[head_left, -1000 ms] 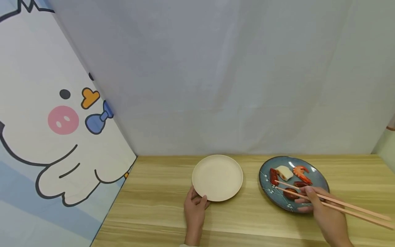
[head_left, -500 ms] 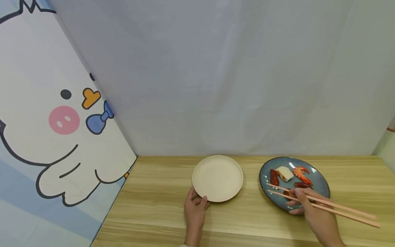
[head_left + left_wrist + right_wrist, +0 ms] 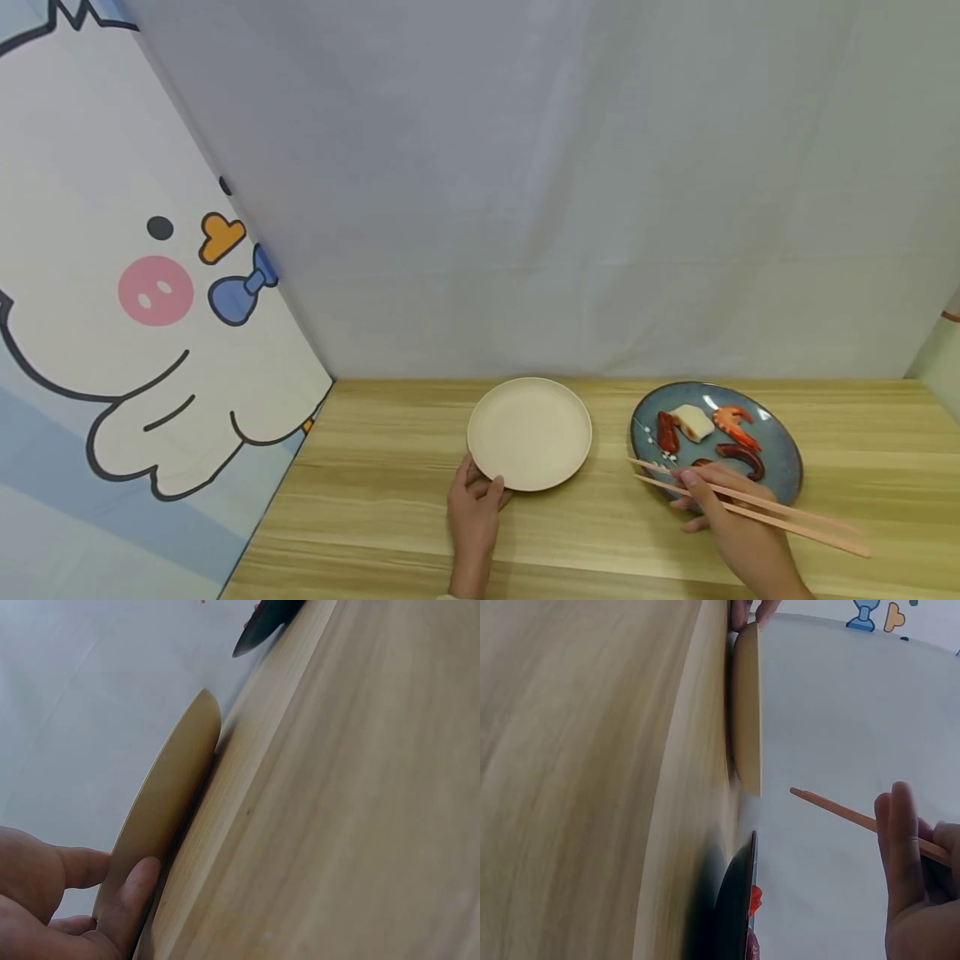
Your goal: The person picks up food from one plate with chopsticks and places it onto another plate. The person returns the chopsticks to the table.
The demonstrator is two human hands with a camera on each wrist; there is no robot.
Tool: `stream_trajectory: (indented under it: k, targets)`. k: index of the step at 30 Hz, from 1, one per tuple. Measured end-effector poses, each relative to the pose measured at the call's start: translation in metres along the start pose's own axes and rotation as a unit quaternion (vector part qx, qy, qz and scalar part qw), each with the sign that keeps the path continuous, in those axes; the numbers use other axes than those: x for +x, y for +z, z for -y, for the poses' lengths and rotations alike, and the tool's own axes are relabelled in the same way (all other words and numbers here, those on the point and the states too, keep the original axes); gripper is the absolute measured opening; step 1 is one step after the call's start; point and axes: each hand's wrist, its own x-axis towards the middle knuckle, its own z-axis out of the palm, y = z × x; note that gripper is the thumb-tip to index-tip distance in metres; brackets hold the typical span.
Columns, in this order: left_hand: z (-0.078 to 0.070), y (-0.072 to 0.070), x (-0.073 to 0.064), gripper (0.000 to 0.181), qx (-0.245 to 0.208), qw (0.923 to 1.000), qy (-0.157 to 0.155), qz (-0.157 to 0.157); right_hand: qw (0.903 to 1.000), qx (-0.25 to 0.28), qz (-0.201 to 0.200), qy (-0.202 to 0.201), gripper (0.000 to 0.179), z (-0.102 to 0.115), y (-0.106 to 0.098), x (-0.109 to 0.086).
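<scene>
At the near left edge of a cream plate [image 3: 529, 433], my left hand [image 3: 476, 504] grips the rim between thumb and fingers. My right hand [image 3: 742, 521] holds a pair of wooden chopsticks [image 3: 795, 527] over the near side of a blue plate [image 3: 782, 458]. The tips point left, slightly apart, with nothing between them. On the blue plate lie a shrimp [image 3: 735, 427], a white piece with a browned edge [image 3: 693, 423], a dark red piece [image 3: 667, 433] and a dark curved piece [image 3: 748, 458]. A round brown piece is mostly hidden by the right hand.
Both plates are on a wood-grain table [image 3: 375, 500], the cream one left of the blue one. A pale grey curtain [image 3: 525, 208] stands behind the table. Along the left side hangs a cloth printed with a cartoon figure [image 3: 90, 250].
My right hand and the chopsticks have moved left and slightly nearer over the blue plate, uncovering the dark curved piece. The left hand and the cream plate have stayed in place.
</scene>
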Motion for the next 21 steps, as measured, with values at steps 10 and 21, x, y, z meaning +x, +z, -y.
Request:
stream_trajectory:
  k: [10, 21]
  targets:
    - [0.001, 0.000, 0.000, 0.068, -0.001, 1.0000, -0.001, 0.001, 0.9975, -0.039, 0.020, -0.055, 0.013, 0.003, 0.014, -0.006]
    - [0.000, -0.001, 0.000, 0.068, 0.001, 1.0000, -0.004, -0.002, 0.9753, -0.100, 0.072, -0.183, 0.025, -0.003, 0.024, -0.008]
